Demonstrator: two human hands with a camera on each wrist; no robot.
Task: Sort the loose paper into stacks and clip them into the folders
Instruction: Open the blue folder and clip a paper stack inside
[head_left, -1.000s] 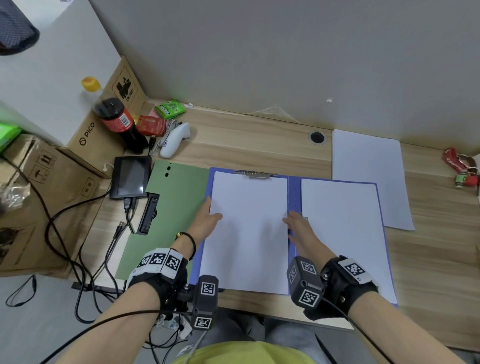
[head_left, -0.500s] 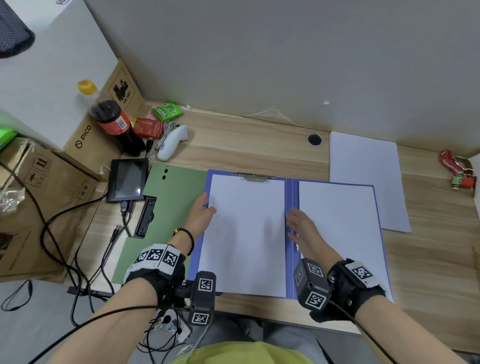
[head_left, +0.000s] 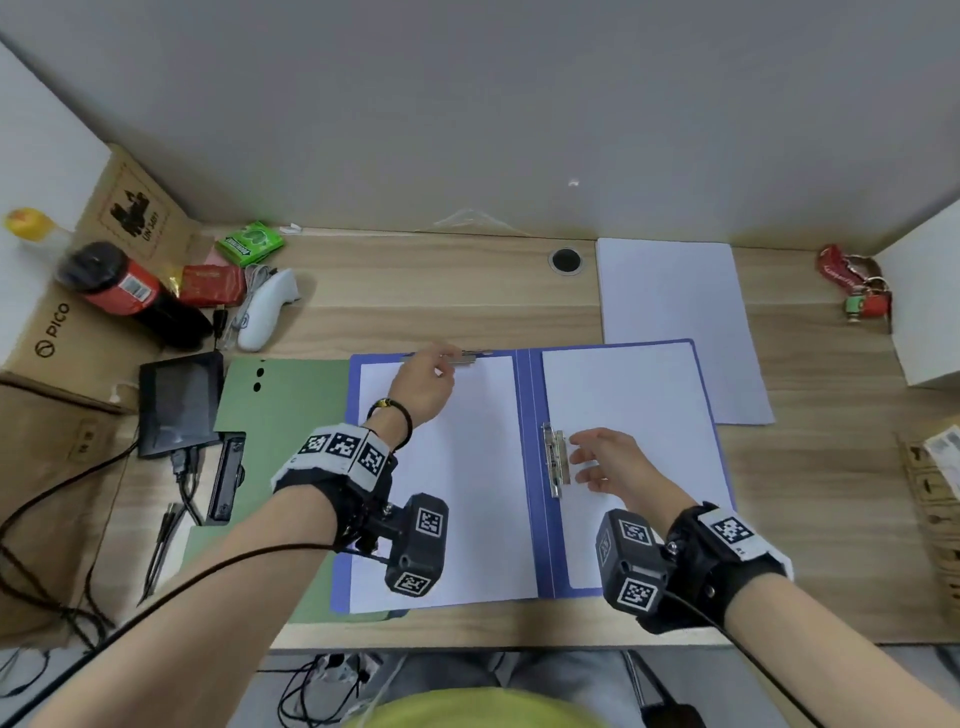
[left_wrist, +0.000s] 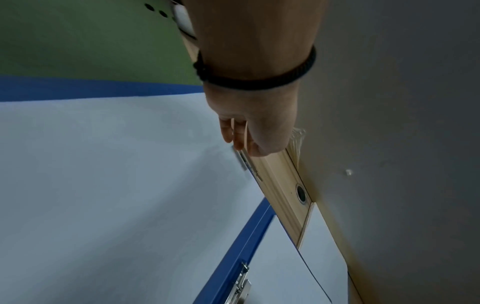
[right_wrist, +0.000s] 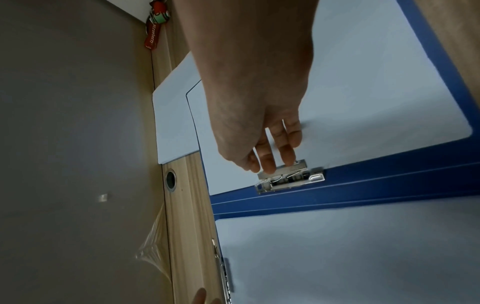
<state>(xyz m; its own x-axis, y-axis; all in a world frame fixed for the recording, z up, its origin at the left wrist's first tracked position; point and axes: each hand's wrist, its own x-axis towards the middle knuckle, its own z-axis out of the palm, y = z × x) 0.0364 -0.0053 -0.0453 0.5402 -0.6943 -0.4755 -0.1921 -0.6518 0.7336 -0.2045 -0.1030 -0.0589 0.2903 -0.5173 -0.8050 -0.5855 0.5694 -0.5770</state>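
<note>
Two white paper stacks (head_left: 457, 478) lie in the open blue folder (head_left: 527, 467) on the desk (head_left: 441, 306), long axes running away from the person. Left hand (head_left: 423, 384) pinches the top clip (head_left: 467, 357); right hand (head_left: 605, 462), fingers extended, touches the spine clip (head_left: 556, 460).

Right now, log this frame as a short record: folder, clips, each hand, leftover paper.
folder: blue folder lies open on the desk, white paper on both halves
top clip: left hand at it, fingers curled
spine clip: right hand fingers straight, touching it
loose paper: stack beyond the folder
other folder: green, under the blue one
</note>
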